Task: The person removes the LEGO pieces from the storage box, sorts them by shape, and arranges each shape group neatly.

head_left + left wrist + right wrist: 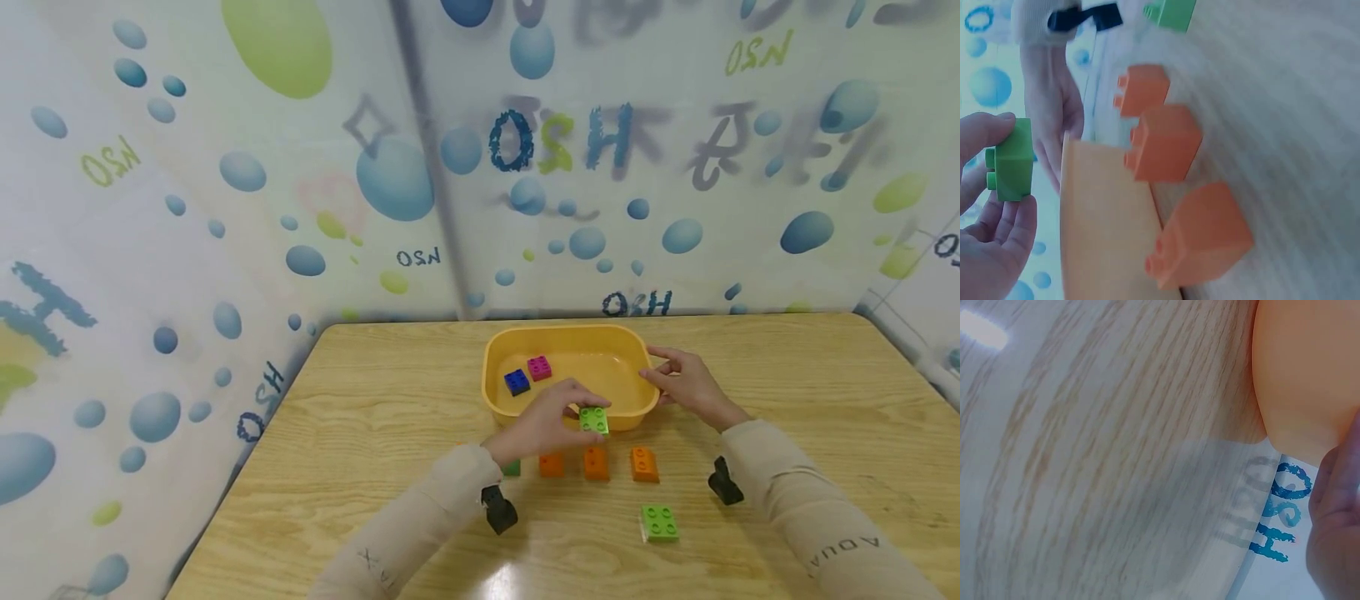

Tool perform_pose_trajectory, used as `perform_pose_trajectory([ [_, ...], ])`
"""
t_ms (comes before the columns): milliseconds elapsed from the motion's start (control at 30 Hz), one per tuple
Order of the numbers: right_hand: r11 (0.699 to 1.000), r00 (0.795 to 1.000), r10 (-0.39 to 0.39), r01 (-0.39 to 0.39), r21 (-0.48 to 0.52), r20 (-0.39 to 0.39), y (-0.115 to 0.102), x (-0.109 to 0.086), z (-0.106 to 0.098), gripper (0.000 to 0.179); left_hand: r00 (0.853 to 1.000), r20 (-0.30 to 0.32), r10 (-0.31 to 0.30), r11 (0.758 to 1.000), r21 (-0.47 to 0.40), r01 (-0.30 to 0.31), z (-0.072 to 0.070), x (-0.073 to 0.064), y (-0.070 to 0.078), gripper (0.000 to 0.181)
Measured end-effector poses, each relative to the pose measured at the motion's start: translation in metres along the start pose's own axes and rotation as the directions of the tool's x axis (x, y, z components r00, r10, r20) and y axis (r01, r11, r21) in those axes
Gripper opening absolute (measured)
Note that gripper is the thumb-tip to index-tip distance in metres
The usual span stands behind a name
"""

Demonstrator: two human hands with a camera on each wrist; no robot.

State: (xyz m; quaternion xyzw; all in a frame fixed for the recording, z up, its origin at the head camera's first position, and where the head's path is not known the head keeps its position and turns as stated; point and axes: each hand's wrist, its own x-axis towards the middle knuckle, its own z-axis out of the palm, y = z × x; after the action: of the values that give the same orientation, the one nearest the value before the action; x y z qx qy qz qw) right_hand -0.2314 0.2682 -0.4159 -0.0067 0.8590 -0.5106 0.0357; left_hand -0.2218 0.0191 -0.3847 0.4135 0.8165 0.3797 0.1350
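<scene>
The lime-green square toy block of glossy, studded plastic (593, 419) is in the left hand (546, 423), raised at the near rim of the yellow-orange plastic tub with rounded corners (596, 367). That tub stands by the far edge of the pale wood-grain surface (397, 375). The left fingers pinch the block by opposite sides, thumb against fingertips, studs left free. The right hand (693, 388) pinches the tub's right end at the rim, thumb on the rim.

The block looks light, stiff and hard to break; its smooth walls may slip a little, so two opposite side faces, below the studs, seem the best hold. The tub looks light too, its thin rim easy to grip.

Counted: one tub; two lime-green blocks, the held one and a second lime-green block (660, 523) toward the near edge; three orange plastic blocks (644, 465) in a row before the tub; one blue block (517, 382) and one magenta block (539, 367) inside it; one darker green block (512, 468), partly hidden by the left wrist. Whether the orange sliver beside the left sleeve (450, 492) is another block, I cannot tell.
</scene>
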Motion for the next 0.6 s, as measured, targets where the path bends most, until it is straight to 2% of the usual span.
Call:
perform_pose_trajectory([
  [100, 1.0, 1.0, 0.002, -0.002, -0.003, 0.0, 0.0, 0.0, 0.0, 0.059, 1.0, 0.022, 0.02, 1.0, 0.013, -0.02, 0.005, -0.007, 0.005, 0.038],
  [267, 1.0, 1.0, 0.004, -0.004, 0.001, -0.004, 0.001, 0.001, 0.0, 0.059, 0.999, 0.049, 0.02, 0.999, 0.035, -0.022, 0.01, -0.019, 0.011, 0.038],
  [500, 1.0, 1.0, 0.012, -0.012, 0.006, -0.001, 0.0, 0.002, 0.0, 0.06, 0.997, 0.046, 0.06, 0.996, 0.068, -0.063, 0.013, -0.031, 0.007, 0.039],
  [600, 1.0, 1.0, 0.016, -0.016, 0.004, 0.001, 0.0, 0.002, -0.001, 0.061, 0.997, 0.056, 0.05, 0.997, 0.051, -0.053, 0.017, -0.036, 0.005, 0.04],
])
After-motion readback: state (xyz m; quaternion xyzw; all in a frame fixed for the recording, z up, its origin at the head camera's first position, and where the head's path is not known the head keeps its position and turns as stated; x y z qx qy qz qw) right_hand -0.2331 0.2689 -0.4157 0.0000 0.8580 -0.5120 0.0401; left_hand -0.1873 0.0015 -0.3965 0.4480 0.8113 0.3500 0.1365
